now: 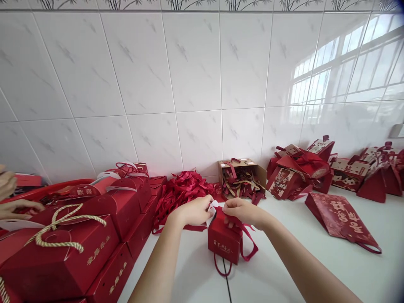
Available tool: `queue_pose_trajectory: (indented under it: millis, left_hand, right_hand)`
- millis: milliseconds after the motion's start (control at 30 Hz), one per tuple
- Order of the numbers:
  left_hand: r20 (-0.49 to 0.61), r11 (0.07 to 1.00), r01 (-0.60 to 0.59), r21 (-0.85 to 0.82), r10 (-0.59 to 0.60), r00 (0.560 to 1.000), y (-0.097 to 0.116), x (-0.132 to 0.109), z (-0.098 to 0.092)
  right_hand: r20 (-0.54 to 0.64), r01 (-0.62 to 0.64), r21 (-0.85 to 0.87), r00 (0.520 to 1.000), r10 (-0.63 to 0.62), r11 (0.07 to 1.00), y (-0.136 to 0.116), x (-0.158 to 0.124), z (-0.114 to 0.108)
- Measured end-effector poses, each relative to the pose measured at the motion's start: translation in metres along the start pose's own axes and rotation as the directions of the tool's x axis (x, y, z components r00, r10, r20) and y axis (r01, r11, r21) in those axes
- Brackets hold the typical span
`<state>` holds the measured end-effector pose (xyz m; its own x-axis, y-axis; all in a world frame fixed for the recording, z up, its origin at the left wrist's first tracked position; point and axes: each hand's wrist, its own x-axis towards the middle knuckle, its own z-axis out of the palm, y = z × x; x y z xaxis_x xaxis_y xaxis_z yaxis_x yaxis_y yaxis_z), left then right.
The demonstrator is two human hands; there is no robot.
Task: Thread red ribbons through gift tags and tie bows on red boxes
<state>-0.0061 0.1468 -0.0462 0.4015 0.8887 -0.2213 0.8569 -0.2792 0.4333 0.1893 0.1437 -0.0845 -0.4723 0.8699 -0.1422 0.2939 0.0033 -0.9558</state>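
A small red gift box with pale lettering stands on the white table between my hands. My left hand is closed at its upper left, with a white piece that looks like the inner side of a flap at the fingertips. My right hand pinches a red ribbon at the top of the box, and a loop of it hangs down the right side. A thin dark red cord handle lies in front of the box. Exactly where the fingertips grip is partly hidden.
Red boxes, one with gold rope, are stacked at left, where another person's hands show. Behind lie a ribbon heap and a carton of ribbons. Bags and boxes line the tiled wall; a flat red bag lies right.
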Motion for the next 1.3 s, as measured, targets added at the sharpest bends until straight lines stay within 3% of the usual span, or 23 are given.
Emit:
queue_pose_trajectory:
  millis: [467, 700, 800, 933, 1067, 1167, 1300]
  left_hand:
    - [0.089, 0.975, 0.007, -0.221, 0.013, 0.996, 0.001, -0.008, -0.002]
    - [-0.073, 0.948, -0.039, -0.316, 0.017, 0.997, -0.004, 0.002, 0.001]
    - [-0.153, 0.892, -0.056, -0.448, -0.015, 0.988, -0.006, 0.003, -0.003]
    - [-0.381, 0.701, -0.202, -0.684, -0.108, 0.918, -0.013, -0.008, -0.021]
    - [-0.575, 0.417, -0.460, -0.784, -0.210, 0.791, -0.017, -0.022, -0.040]
    - [-0.622, 0.193, -0.592, -0.783, -0.296, 0.725, -0.015, -0.028, -0.048]
    - [-0.615, -0.051, -0.681, -0.731, -0.383, 0.689, -0.011, -0.032, -0.053]
  right_hand:
    - [-0.006, 0.027, -0.171, 1.000, -0.028, 0.985, 0.006, 0.005, -0.001]
    - [-0.057, 0.040, -0.275, 0.997, -0.058, 0.961, 0.003, 0.005, 0.006]
    - [-0.164, 0.047, -0.372, 0.980, -0.115, 0.927, -0.004, -0.001, -0.001]
    - [-0.282, -0.001, -0.528, 0.943, -0.174, 0.849, -0.009, -0.017, -0.030]
    - [-0.198, -0.125, -0.642, 0.980, -0.006, 0.756, -0.001, -0.029, -0.057]
    - [-0.130, -0.157, -0.691, 0.987, 0.092, 0.706, 0.005, -0.027, -0.060]
    - [-0.055, -0.098, -0.701, 0.995, 0.083, 0.707, 0.006, -0.017, -0.048]
